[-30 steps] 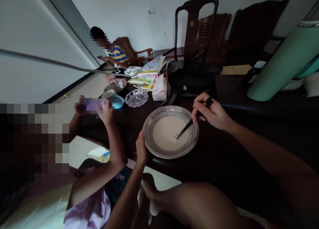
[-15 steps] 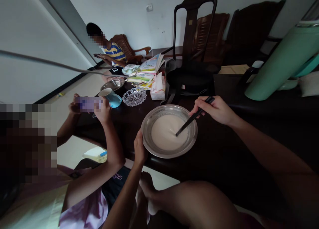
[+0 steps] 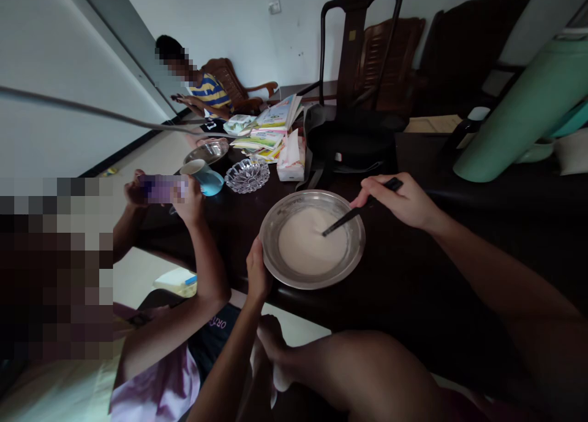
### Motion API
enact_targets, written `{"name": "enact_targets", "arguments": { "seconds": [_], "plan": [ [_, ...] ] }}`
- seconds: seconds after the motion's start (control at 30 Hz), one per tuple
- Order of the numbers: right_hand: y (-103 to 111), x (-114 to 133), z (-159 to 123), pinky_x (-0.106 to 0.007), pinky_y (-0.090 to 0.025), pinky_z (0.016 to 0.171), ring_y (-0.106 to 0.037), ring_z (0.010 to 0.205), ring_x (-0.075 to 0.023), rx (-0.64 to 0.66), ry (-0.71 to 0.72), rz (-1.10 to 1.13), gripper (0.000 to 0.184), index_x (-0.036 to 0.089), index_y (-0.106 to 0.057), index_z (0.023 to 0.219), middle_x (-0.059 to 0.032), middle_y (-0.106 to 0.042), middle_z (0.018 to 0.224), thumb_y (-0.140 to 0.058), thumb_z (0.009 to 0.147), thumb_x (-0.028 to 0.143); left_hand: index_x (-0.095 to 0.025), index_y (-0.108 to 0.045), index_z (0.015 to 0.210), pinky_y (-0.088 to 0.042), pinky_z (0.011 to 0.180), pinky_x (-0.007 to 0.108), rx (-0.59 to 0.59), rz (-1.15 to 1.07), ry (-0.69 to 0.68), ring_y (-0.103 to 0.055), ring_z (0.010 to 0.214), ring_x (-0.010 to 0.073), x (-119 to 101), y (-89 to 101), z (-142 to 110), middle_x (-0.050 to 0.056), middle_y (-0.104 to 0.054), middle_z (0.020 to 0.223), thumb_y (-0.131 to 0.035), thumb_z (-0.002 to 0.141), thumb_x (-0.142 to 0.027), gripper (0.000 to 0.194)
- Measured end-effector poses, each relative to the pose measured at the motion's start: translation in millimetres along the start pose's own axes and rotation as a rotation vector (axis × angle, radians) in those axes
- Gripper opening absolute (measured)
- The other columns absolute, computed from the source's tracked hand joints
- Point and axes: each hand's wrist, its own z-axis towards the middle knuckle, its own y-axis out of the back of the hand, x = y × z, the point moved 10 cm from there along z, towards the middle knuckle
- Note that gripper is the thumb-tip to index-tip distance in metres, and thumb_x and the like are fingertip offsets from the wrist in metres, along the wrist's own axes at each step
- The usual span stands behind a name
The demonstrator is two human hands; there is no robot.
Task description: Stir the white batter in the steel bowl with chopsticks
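A round metal bowl (image 3: 353, 254) of pale batter (image 3: 305, 250) sits on the dark table (image 3: 413, 275) in front of me. My left hand (image 3: 256, 269) grips the bowl's near left rim. My right hand (image 3: 399, 200) is closed on a pair of black chopsticks (image 3: 353, 212), whose tips dip into the batter near the bowl's middle right.
A person at my left holds a phone (image 3: 160, 188) in both hands. Behind the bowl stand a blue cup (image 3: 206, 178), a glass dish (image 3: 247, 175), a small metal bowl (image 3: 206, 150), a tissue pack (image 3: 290, 155), books (image 3: 271, 128), a black bag (image 3: 351, 143) and a green cylinder (image 3: 519, 116). Another person sits far back.
My right hand has swung the chopsticks from the bowl's lower middle up toward its right side, flattening their angle. The left hand stays on the rim.
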Motion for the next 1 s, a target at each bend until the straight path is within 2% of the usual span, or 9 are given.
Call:
{"name": "enact_targets", "arguments": {
  "seconds": [0.17,0.23,0.3,0.43,0.53,0.67,0.8,0.9,1.0],
  "plan": [
    [-37.7,2.1,-3.7,-0.033,-0.053,0.083,-0.071,0.086,-0.0188,0.248,0.01,0.11,0.038,0.019,-0.075,0.077,-0.0056,-0.078,0.084,-0.055,0.096,0.047,-0.016,-0.072,0.115,-0.041,0.108,0.038,-0.001,-0.011,0.008,-0.06,0.121,0.0273,2.3,0.4,0.3,0.009,-0.071,0.122,-0.046,0.09,-0.062,0.059],
    [-45.3,-0.3,-2.6,-0.034,-0.052,0.083,-0.069,0.091,-0.0204,0.259,0.05,0.019,0.033,0.02,-0.076,0.082,-0.007,-0.078,0.092,-0.058,0.094,0.045,-0.017,-0.072,0.114,-0.042,0.107,0.038,0.001,-0.005,0.014,-0.06,0.12,0.0272,3.0,0.5,0.0,0.009,-0.072,0.12,-0.046,0.09,-0.062,0.058],
    [-37.4,-2.4,0.3,-0.036,-0.052,0.083,-0.068,0.091,-0.0213,0.172,0.08,-0.1,0.031,0.021,-0.077,0.084,-0.0072,-0.078,0.094,-0.059,0.093,0.044,-0.017,-0.072,0.113,-0.043,0.106,0.038,0.005,-0.001,0.009,-0.061,0.119,0.0272,2.2,0.0,-0.2,0.009,-0.072,0.119,-0.045,0.09,-0.062,0.057],
    [0.7,1.0,0.6,-0.036,-0.051,0.085,-0.069,0.084,-0.0209,-0.059,0.056,-0.161,0.041,0.022,-0.076,0.073,-0.0057,-0.077,0.082,-0.054,0.096,0.048,-0.016,-0.071,0.114,-0.044,0.105,0.037,0.006,-0.006,-0.012,-0.06,0.119,0.0272,0.7,-0.8,0.0,0.009,-0.071,0.121,-0.046,0.089,-0.063,0.059],
    [5.9,4.3,-2.8,-0.033,-0.052,0.076,-0.07,0.076,-0.0195,-0.013,-0.014,-0.052,0.047,0.021,-0.074,0.068,-0.0047,-0.076,0.074,-0.053,0.094,0.054,-0.016,-0.071,0.114,-0.043,0.106,0.037,-0.013,-0.002,0.001,-0.06,0.12,0.027,3.4,1.1,0.4,0.009,-0.071,0.121,-0.046,0.089,-0.062,0.058],
    [-20.1,8.9,-7.3,-0.031,-0.052,0.076,-0.071,0.076,-0.0183,0.163,-0.031,0.089,0.047,0.02,-0.073,0.068,-0.0046,-0.075,0.075,-0.054,0.094,0.054,-0.016,-0.072,0.115,-0.042,0.107,0.037,-0.01,0.017,0.011,-0.06,0.121,0.0266,4.4,2.0,0.2,0.009,-0.071,0.121,-0.045,0.091,-0.062,0.058],
    [-51.7,9.2,-7.0,-0.033,-0.051,0.085,-0.07,0.091,-0.0199,0.301,0.069,0.026,0.034,0.02,-0.076,0.082,-0.0061,-0.079,0.092,-0.055,0.096,0.044,-0.015,-0.071,0.114,-0.043,0.107,0.037,0.0,0.054,-0.002,-0.06,0.119,0.027,1.8,1.8,0.1,0.01,-0.072,0.12,-0.043,0.091,-0.063,0.061],
    [-45.0,8.2,-2.3,-0.035,-0.05,0.085,-0.069,0.086,-0.0199,0.211,0.129,-0.133,0.029,0.021,-0.076,0.082,-0.0054,-0.079,0.09,-0.057,0.095,0.04,-0.014,-0.07,0.116,-0.044,0.106,0.038,-0.006,0.049,-0.003,-0.061,0.118,0.0274,1.6,2.0,0.2,0.011,-0.072,0.12,-0.043,0.09,-0.064,0.062],
    [-15.5,10.5,-1.6,-0.034,-0.05,0.08,-0.069,0.082,-0.02,0.014,0.103,-0.179,0.039,0.022,-0.075,0.072,-0.0053,-0.077,0.081,-0.053,0.097,0.043,-0.014,-0.071,0.115,-0.044,0.105,0.038,-0.007,0.021,-0.003,-0.061,0.119,0.0275,1.5,0.8,0.1,0.011,-0.072,0.12,-0.045,0.089,-0.064,0.062]
  ]
}}
